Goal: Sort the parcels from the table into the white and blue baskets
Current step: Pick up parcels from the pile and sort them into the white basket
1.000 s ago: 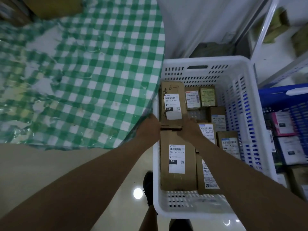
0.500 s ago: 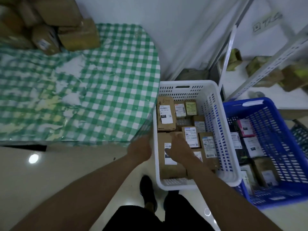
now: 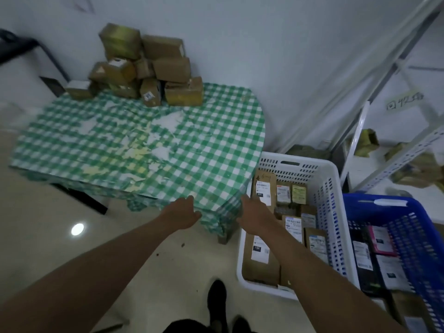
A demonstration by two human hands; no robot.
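The parcels, brown taped boxes, sit stacked unevenly at the table's far edge against the wall. Pulling one from low down could topple the pile. Both hands hold nothing: the left hand hangs at the near edge, the right hand off the near right corner, fingers relaxed. The white basket stands beside that corner, the blue basket beyond.

- Two baskets: one white basket, one blue basket at its 3 o'clock.
- One table.
- About ten brown parcels piled at the table's 12 o'clock; exact number unclear.
- Two hands: left hand, right hand.
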